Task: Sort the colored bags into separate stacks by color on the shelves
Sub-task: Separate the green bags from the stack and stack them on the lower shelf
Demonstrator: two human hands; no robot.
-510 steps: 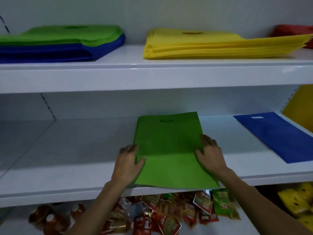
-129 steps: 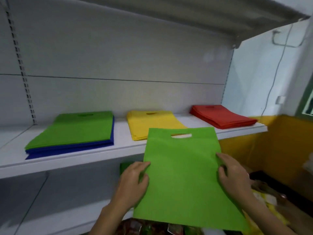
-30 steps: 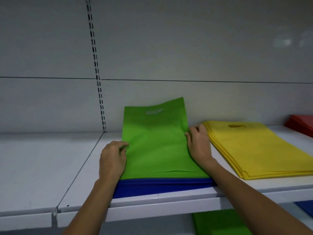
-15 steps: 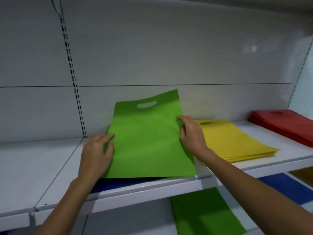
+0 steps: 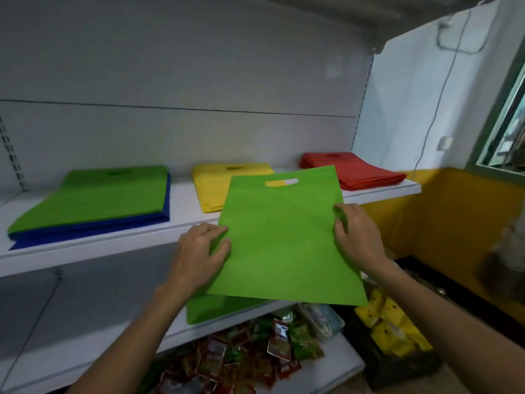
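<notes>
Risks first. Left of the yellow stack (image 5: 211, 184), on the same upper shelf (image 5: 181, 203), a green stack (image 5: 96, 194) sits directly on a blue stack (image 5: 85, 230). The colours are still mixed there, so pulling green off could drag blue along or skew the pile.

The held green bag (image 5: 284, 240) is in the air, in front of the yellow stack and a bit to its right, hiding that stack's near right corner. The left hand (image 5: 199, 251) pinches its left edge, thumb on the top face, fingers curled under. The right hand (image 5: 358, 237) grips the right edge, fingers curled round a small fold of fabric. Both hold it by the side edges only. The cloth looks thin and limp, so the middle may sag or the far end flop. Then it would land creased or crooked on whatever stack it goes to. The near right corner hangs lowest and could catch the lower shelf (image 5: 85, 322), below the yellow stack, where another green bag (image 5: 213, 308) lies close to the front lip. A brush could slide that one off onto the snack packets (image 5: 255, 351) underneath. Right of the yellow stack, the red stack (image 5: 355, 169) is well clear.

Orientation: the long axis runs from the person toward the yellow stack. The handle cut-out end points away and up, leaning slightly right. The bottom hem is nearest the person, and the face tilts up.
</notes>
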